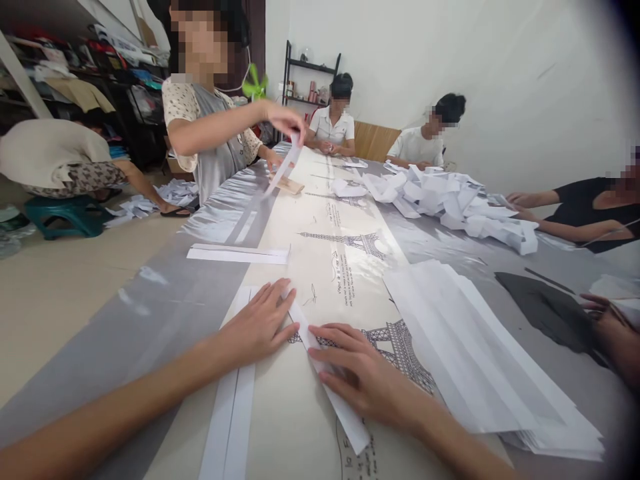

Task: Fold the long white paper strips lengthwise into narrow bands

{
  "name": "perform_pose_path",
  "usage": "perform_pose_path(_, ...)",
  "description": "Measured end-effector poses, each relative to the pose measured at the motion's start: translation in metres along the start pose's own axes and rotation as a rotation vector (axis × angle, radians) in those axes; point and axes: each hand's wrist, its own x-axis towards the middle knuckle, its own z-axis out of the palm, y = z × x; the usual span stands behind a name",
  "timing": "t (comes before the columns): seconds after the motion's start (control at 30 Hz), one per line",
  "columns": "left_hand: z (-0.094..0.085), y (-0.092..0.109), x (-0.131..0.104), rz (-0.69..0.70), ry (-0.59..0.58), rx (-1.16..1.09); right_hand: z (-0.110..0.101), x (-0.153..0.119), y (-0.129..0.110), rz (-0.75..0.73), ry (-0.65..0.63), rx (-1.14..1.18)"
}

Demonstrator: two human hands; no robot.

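In front of me lies a narrow folded strip of white paper, running diagonally across the printed cover. My left hand rests at the strip's far end, fingers stretched out and flat, thumb pointing toward the other hand. On the strip's right edge, my right hand presses with its fingertips, the fingers apart and slightly bent. Beneath the left forearm is a longer folded white strip. Another folded strip lies crosswise beyond my left hand.
A stack of white paper sheets lies to my right. Farther back is a heap of folded paper. The cream table cover shows Eiffel Tower prints. A standing person at left holds a strip; others sit around the table.
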Motion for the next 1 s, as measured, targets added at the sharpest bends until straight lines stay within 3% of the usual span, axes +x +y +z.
perform_pose_path(0.27,-0.003,0.003,0.004,0.005,0.079,0.027,0.008,0.001,0.006,-0.062,0.054,-0.043)
perform_pose_path(0.37,-0.003,0.005,0.005,0.051,0.103,0.131,0.008,0.001,0.005,-0.066,0.069,-0.043)
perform_pose_path(0.57,0.004,0.011,-0.001,0.201,0.03,0.337,0.009,0.001,0.005,-0.037,0.061,-0.046)
perform_pose_path(1.0,0.005,0.017,-0.005,0.123,-0.055,0.425,0.013,0.002,0.002,-0.052,0.088,-0.066)
